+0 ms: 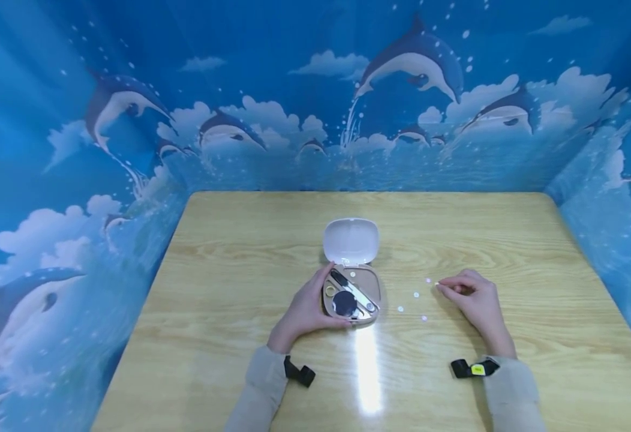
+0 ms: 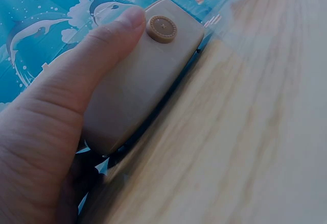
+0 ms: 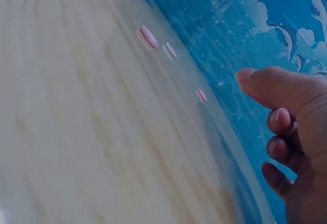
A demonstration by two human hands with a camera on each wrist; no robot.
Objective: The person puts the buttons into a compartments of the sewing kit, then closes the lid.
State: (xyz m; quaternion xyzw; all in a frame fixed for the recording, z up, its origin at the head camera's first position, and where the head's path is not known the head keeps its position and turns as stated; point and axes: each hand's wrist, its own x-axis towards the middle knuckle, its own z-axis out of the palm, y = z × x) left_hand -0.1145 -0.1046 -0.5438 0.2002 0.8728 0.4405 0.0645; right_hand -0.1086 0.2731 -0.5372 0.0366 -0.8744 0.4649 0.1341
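- The case point(image 1: 368, 279) is located on the worktop point(image 1: 213, 360), between both hands and nearer the left; its lid point(image 1: 351, 240) is raised.
- Spill risk: the case is grasped from one side only. If it were tugged or tipped, the ring point(image 1: 329, 291), dark disc point(image 1: 345, 303), silver tool point(image 1: 361, 296) and small button point(image 1: 352, 274) inside could be dislodged.
- Closing risk: the lid is apparently supported by its hinge alone and could be swung down if bumped.
- Orientation: the hinge is directed away from the person, the round knob point(image 2: 162, 29) toward them. No clear long axis is given by the nearly square, rounded outline. The silver tool's long axis is set diagonally, far left to near right.
- Left grip point(image 1: 305, 309): curled round the case's left side, thumb placed along the front just beside the knob.
- Right grip point(image 1: 477, 297): closed in a fingertip pinch on a pale piece point(image 1: 437, 284), well apart from the case. The piece could be dropped, being tiny and barely covered.
- Four loose discs point(image 1: 416, 294) are scattered between case and right grip; they could be swept aside by a low-passing hand.
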